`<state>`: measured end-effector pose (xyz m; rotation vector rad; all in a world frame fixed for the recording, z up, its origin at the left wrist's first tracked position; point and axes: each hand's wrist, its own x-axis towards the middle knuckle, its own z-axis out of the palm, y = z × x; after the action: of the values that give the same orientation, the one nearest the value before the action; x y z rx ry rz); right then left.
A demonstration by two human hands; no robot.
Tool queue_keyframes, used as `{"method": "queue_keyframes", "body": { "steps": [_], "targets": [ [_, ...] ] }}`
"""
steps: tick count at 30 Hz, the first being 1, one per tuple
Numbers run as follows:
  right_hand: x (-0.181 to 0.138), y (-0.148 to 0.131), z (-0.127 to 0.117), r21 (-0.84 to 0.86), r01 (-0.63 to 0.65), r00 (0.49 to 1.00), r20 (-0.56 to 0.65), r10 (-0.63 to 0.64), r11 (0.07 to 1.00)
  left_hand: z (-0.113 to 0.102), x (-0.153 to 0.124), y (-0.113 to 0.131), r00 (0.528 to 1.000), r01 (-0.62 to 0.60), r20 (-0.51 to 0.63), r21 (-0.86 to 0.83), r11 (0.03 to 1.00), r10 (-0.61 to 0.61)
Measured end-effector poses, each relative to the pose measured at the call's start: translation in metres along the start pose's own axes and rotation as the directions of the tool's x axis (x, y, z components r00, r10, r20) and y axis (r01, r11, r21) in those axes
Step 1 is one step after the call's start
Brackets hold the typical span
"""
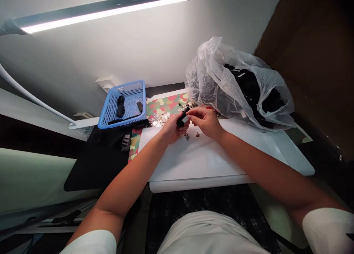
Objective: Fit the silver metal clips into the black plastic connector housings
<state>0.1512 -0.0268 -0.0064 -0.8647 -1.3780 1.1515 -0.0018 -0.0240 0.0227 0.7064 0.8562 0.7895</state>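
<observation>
Two bare hands at work over a white sheet at the front of the table. Left hand: fingers curled around a black piece, gripping it firmly; the piece is tilted, with a pale patch on the side facing the camera. Position of black piece: raised above the far edge of the white sheet, between the two hands. Right hand: thumb and forefinger drawn narrow, tips at the right-hand edge of the black piece; whether they grip it or a small part cannot be told. Below the hands, two small metal parts, a left one and a right one, lie apart on the white sheet. Beyond the left forearm, a spread of shiny metal parts on a camouflage-patterned sheet; more of the same behind the hands. Far left, a blue basket, perforated, containing several black items. Nearer, a black comb-like item beside the patterned sheet. Far right, a translucent plastic bag, mouth open, dark contents showing, details unclear. Lit tube lamp above, against the pale wall.
</observation>
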Motion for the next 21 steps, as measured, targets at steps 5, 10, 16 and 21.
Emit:
{"method": "queue_keyframes", "body": {
  "steps": [5, 10, 16, 21],
  "targets": [
    [0.0002, -0.0004, 0.0009, 0.009, -0.006, 1.0, -0.005, 0.006, 1.0, -0.0001, 0.0009, -0.0025, 1.0, -0.001, -0.012, 0.006, 1.0, 0.001],
    [0.0001, -0.0004, 0.0012, 0.02, 0.001, 1.0, -0.016, -0.001, 1.0, -0.0031, 0.0036, -0.0052, 1.0, -0.013, 0.014, 0.035, 0.999, 0.012],
    [-0.0005, 0.0032, 0.0026, 0.029, 0.019, 0.999, -0.026, -0.018, 0.999, 0.0005, 0.0026, -0.0062, 0.999, -0.039, -0.017, 0.078, 0.996, 0.041],
    [-0.0023, 0.0034, 0.0032, -0.075, 0.054, 0.996, -0.061, -0.059, 0.996, 0.0047, 0.0011, -0.0067, 0.997, -0.056, -0.046, 0.104, 0.993, 0.061]
  ]
}}
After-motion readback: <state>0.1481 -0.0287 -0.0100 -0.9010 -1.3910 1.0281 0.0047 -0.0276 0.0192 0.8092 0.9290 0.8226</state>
